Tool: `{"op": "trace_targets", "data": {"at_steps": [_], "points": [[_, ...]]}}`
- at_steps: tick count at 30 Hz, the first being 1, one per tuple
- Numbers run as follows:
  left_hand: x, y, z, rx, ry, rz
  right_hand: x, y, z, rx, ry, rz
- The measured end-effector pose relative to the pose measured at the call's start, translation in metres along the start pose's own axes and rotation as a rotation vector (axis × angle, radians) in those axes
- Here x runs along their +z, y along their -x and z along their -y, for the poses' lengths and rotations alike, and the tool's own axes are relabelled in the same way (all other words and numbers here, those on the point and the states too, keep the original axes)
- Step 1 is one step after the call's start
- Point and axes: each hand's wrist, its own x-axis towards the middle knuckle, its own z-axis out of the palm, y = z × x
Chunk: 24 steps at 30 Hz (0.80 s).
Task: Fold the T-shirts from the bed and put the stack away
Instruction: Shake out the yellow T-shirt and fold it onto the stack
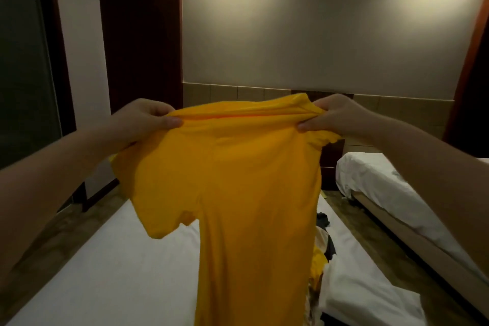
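The left hand (148, 119) and right hand (336, 118) each pinch a shoulder of the yellow T-shirt (238, 193), which hangs lengthwise straight down between them over the bed (105, 259), level, neither nearer, with more clothes (324, 241) toward its right edge.

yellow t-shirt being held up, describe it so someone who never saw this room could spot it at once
Find the near bed with the white sheet. Above its middle, the left hand and the right hand pinch the top edge of the yellow T-shirt, which hangs down. Unlike the crumpled clothes lying on the sheet to its right, it is lifted and spread out.
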Motion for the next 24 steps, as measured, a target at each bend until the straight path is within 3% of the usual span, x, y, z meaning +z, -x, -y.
{"op": "trace_targets", "data": {"at_steps": [3, 7, 12, 16, 21, 24], "points": [[0.018, -0.035, 0.033, -0.100, -0.183, -0.008, 0.032, -0.032, -0.025, 0.024, 0.277, -0.010], [0.054, -0.083, 0.074, -0.164, -0.435, -0.205, 0.074, -0.075, -0.062, 0.023, 0.475, -0.117], [0.075, -0.136, 0.094, -0.181, -0.324, -0.380, 0.090, -0.123, -0.087, -0.080, 0.565, -0.384], [0.059, -0.179, 0.071, -0.055, -0.227, -0.533, 0.060, -0.154, -0.080, -0.144, 0.615, -0.543], [0.045, -0.172, 0.051, 0.102, -0.195, -0.577, 0.035, -0.152, -0.070, -0.154, 0.589, -0.552], [0.057, -0.130, 0.062, 0.139, -0.221, -0.532, 0.052, -0.117, -0.076, -0.164, 0.504, -0.442]]}}
